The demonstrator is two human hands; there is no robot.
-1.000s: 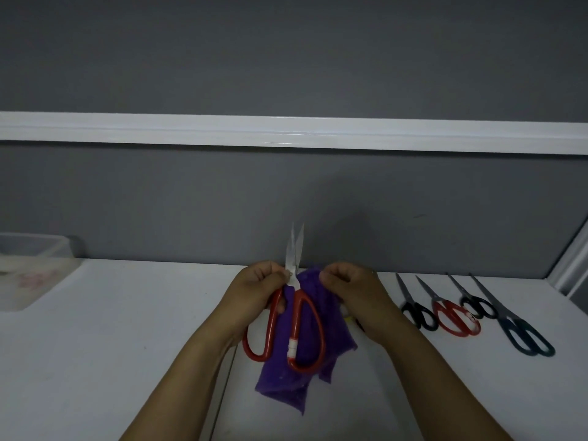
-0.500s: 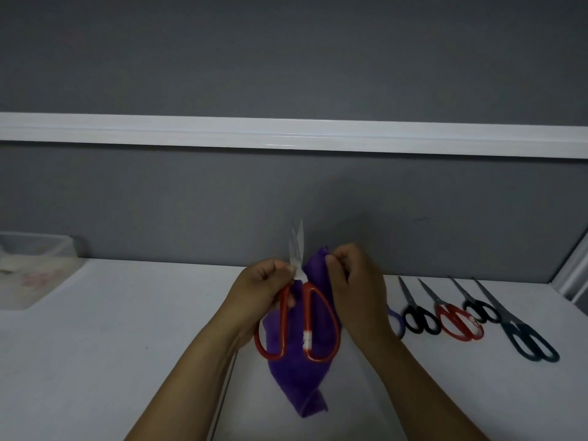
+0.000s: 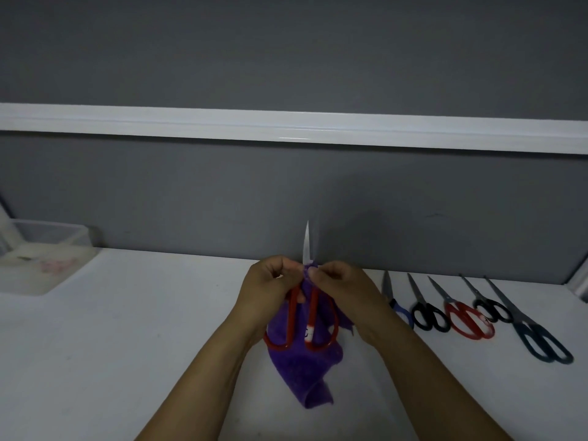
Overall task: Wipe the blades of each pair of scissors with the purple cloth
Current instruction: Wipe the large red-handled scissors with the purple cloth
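I hold a pair of red-handled scissors [image 3: 313, 326] upright above the white table, blades pointing up. My left hand [image 3: 270, 288] grips them just above the handles. My right hand [image 3: 342, 286] pinches the purple cloth [image 3: 302, 367] against the base of the blades; the cloth hangs down behind the handles. On the table to the right lie several more scissors in a row: blue-handled scissors [image 3: 393, 302] partly hidden by my right arm, black-handled scissors [image 3: 428, 315], red-handled scissors [image 3: 466, 318], small black-handled scissors [image 3: 490, 308] and long dark teal scissors [image 3: 537, 337].
A clear plastic box [image 3: 41, 259] stands at the far left of the white table [image 3: 143, 329]. A grey wall with a white rail [image 3: 286, 127] closes the back. A white post [image 3: 580, 278] shows at the far right.
The two blades have come together into one point. My right hand slid the cloth down from the upper blades to their base. The scissors shifted slightly right.
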